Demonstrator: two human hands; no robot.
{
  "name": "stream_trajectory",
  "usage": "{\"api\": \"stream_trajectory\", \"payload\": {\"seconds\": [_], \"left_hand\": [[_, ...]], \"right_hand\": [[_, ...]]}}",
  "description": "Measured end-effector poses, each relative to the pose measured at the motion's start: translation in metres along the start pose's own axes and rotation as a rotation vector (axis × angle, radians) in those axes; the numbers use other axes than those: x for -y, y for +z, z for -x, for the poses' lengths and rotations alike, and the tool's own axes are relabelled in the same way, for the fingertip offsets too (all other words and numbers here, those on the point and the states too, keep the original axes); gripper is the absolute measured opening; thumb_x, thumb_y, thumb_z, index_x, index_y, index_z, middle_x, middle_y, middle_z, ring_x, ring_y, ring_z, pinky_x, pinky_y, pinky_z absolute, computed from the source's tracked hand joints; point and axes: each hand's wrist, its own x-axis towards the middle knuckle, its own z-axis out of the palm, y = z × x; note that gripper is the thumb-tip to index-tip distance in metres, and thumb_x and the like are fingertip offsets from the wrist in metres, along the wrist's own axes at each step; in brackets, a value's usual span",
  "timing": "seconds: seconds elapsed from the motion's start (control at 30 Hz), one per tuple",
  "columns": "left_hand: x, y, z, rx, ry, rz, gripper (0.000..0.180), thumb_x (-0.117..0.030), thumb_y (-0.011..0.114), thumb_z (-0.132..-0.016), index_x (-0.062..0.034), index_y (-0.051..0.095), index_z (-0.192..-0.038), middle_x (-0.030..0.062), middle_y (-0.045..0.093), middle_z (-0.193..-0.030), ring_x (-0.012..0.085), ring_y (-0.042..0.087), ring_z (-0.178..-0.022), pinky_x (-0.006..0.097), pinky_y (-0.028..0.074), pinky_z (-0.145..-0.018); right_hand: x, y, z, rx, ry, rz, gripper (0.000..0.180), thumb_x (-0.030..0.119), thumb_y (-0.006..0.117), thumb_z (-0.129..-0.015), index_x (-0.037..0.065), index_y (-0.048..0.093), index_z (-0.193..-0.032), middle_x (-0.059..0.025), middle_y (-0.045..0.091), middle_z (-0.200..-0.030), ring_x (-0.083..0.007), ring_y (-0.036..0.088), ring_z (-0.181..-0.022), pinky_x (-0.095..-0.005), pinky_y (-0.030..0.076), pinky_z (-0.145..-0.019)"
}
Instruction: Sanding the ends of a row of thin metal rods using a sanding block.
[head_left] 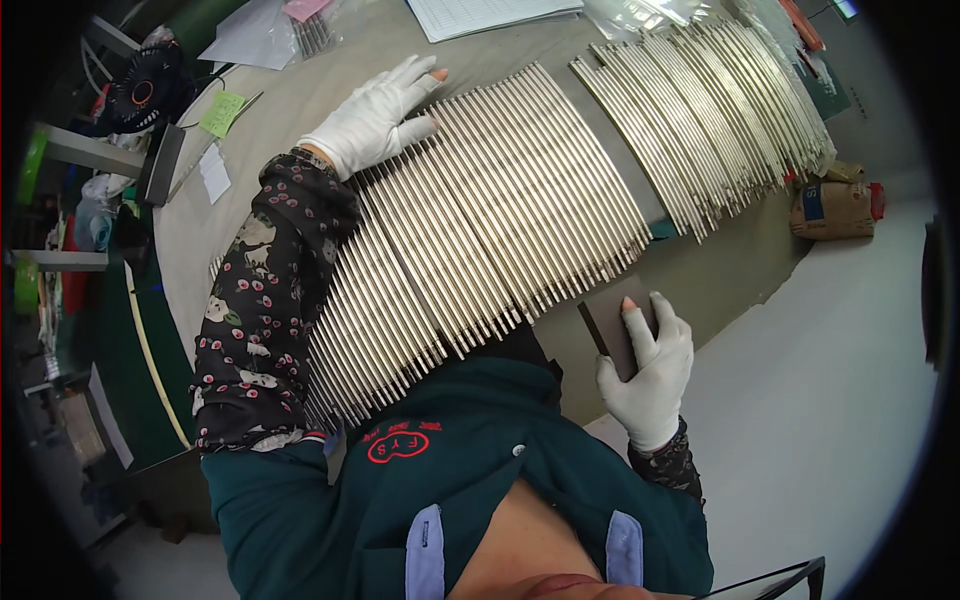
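White-gloved left hand lies spread, palm down, at the upper edge of a row of slim, silvery metal rods on the table. White-gloved right hand grips a dark grey rectangular block between thumb and fingers, near the rods' lower ends. Dark green jacket bears red lettering and an outlined emblem.

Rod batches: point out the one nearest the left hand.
The middle batch: the left hand is at its upper-left edge; the other batch lies farther right.
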Motion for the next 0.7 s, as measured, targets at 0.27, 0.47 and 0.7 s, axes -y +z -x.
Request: {"api": "stream_trajectory", "payload": {"seconds": [0.27,0.47,0.7], "left_hand": [[0.007,0.019,0.016,-0.020,0.000,-0.175,0.063,-0.044,0.048,-0.093,-0.0091,0.034,-0.143,0.0140,0.028,-0.151,0.0354,0.025,-0.139,0.048,0.021,-0.115],[-0.039,0.018,0.030,0.023,0.247,-0.264,0.068,-0.048,0.046,-0.089,-0.0119,0.031,-0.145,0.0178,0.026,-0.151,0.0359,0.028,-0.138,0.055,0.023,-0.111],[-0.037,0.018,0.045,-0.024,0.257,-0.248,0.073,-0.055,0.045,-0.088,-0.0151,0.027,-0.147,0.0184,0.027,-0.151,0.0362,0.030,-0.137,0.055,0.023,-0.110]], "right_hand": [[0.004,-0.002,-0.006,0.012,-0.031,-0.034,0.068,0.015,0.072,-0.060,0.011,0.052,-0.125,-0.0190,0.045,-0.128,-0.0357,0.049,-0.103,-0.0452,0.041,-0.087],[0.001,-0.012,-0.002,-0.021,-0.008,-0.081,0.066,0.013,0.070,-0.060,0.009,0.053,-0.124,-0.0214,0.048,-0.126,-0.0373,0.049,-0.103,-0.0454,0.043,-0.088],[0.023,-0.006,-0.012,-0.080,-0.068,-0.105,0.067,0.013,0.070,-0.061,0.012,0.054,-0.126,-0.0228,0.044,-0.132,-0.0375,0.049,-0.104,-0.0451,0.041,-0.090]]}}
